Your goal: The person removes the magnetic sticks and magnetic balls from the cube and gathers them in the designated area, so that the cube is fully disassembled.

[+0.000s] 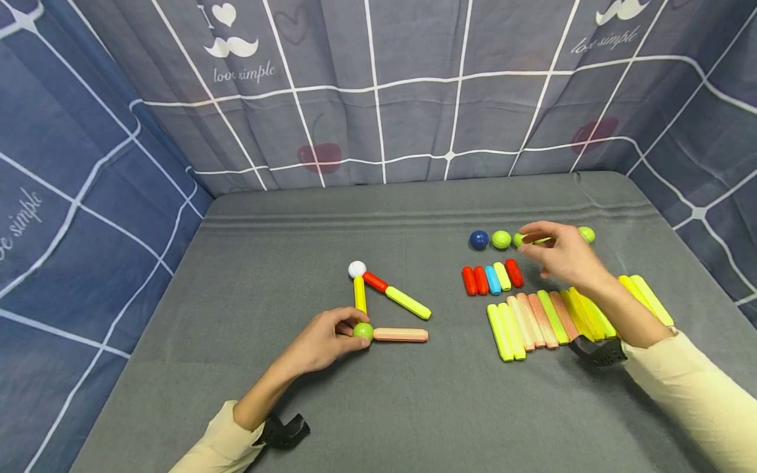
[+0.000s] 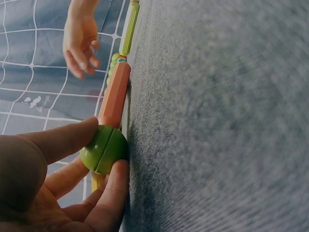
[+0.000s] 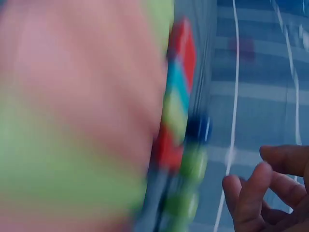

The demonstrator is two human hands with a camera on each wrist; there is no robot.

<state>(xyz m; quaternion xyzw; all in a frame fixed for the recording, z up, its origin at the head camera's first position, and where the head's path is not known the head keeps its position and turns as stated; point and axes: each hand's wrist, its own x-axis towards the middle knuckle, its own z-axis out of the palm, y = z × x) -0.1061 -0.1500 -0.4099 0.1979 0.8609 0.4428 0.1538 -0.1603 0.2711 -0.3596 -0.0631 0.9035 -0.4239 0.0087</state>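
My left hand (image 1: pixel 324 341) pinches a green ball (image 1: pixel 363 332) between thumb and fingers, low on the grey cloth. A pink ridged rod (image 1: pixel 401 335) extends right from this ball, and a yellow rod (image 1: pixel 360 293) runs up from it to a white ball (image 1: pixel 357 269). From the white ball a short red rod (image 1: pixel 375 282) slants down right, end to end with a long yellow-green rod (image 1: pixel 409 303). Over the row of balls hovers my right hand (image 1: pixel 564 253), fingers loosely bent; the right wrist view shows nothing between its fingertips. It hides part of that row.
Along the back right lie a dark blue ball (image 1: pixel 479 240) and several green balls (image 1: pixel 501 240). Below them is a row of short red, blue and yellow rods (image 1: pixel 493 279). Long yellow, green and pink rods (image 1: pixel 535 320) lie nearest, partly under my right forearm. Checked curtains (image 1: pixel 408 125) surround the table.
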